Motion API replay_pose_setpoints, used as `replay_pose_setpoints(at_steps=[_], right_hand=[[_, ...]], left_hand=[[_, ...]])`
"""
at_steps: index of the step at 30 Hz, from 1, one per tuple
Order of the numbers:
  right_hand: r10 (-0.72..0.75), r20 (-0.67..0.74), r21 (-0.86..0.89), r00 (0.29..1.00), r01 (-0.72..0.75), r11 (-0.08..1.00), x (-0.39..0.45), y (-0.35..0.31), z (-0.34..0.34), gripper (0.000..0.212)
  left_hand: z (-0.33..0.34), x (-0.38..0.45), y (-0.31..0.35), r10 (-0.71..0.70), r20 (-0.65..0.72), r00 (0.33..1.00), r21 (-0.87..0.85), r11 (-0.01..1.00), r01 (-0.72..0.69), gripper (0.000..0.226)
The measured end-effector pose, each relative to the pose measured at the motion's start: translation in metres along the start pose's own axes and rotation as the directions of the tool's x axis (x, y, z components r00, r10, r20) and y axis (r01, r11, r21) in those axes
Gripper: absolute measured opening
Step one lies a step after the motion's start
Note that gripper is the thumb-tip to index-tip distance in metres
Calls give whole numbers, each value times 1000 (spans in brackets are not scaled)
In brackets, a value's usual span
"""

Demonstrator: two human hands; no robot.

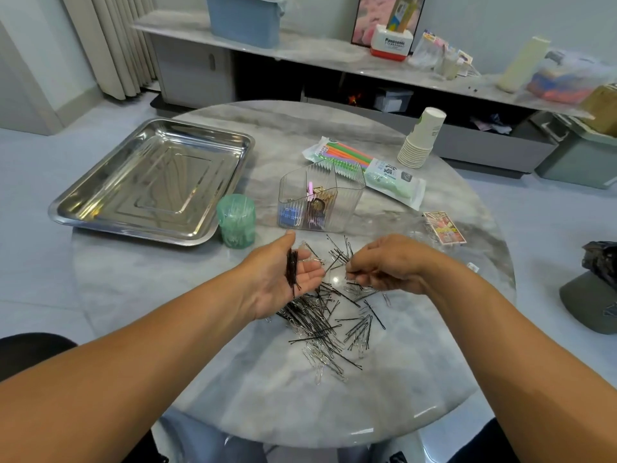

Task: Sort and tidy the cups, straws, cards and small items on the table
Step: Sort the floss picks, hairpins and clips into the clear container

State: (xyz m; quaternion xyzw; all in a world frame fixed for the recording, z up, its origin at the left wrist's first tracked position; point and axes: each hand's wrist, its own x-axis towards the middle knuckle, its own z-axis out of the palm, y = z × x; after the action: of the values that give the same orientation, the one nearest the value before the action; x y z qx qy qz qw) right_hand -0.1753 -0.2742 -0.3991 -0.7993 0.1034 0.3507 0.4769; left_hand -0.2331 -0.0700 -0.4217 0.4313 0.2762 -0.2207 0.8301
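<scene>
Black hairpins [329,315] lie scattered with silver paper clips [320,357] across the near middle of the marble surface [233,379]. A small bundle of hairpins [292,269] rests in the palm of the left hand [290,272], which is held palm up above the pile; its grip is apart, fingers relaxed and nearly straight. The right hand [387,264] hovers over the far edge of the pile, fingers curled downward, tips pinched on one pin drawn from the scatter.

Beyond the hands stands a clear ribbed organiser [320,202] with compartments holding small items, blue ones at its left, dark ones in the centre. A green lidded tub [236,220] stands just beside it to the left, touching the corner of a steel tray [150,178]. A packet of coloured straws [364,170] lies behind the organiser, near a tilted stack of paper cups [421,138]. Cards in a clear wrapper [444,227] lie at the right edge
</scene>
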Motion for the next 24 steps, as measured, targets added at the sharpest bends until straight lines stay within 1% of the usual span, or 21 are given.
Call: replay_pose_setpoints(at_steps=[3,8,10,13,17,21,24], right_hand=[[16,49,101,999,-21,995,0,3,5,8],[-24,123,262,992,-9,965,-6,1,17,13],[-48,123,309,991,8,951,-9,1,23,11],[-80,82,325,993,49,944,-13,-1,30,10],[-91,102,356,991,49,933,-16,-4,35,24],[-73,118,378,990,23,925,-18,-6,34,26],[-71,134,355,988,19,935,-18,-7,33,26]], left_hand=[[2,1,-7,-24,29,999,24,999,24,46],[4,4,-8,20,52,998,0,1000,-20,33],[4,4,-8,28,75,997,2,1000,-28,30],[4,5,-9,48,117,992,17,999,-50,24],[3,6,-10,63,110,992,1,998,-63,20],[3,8,-7,40,87,995,-4,999,-40,27],[3,8,-7,41,87,995,0,999,-41,30]])
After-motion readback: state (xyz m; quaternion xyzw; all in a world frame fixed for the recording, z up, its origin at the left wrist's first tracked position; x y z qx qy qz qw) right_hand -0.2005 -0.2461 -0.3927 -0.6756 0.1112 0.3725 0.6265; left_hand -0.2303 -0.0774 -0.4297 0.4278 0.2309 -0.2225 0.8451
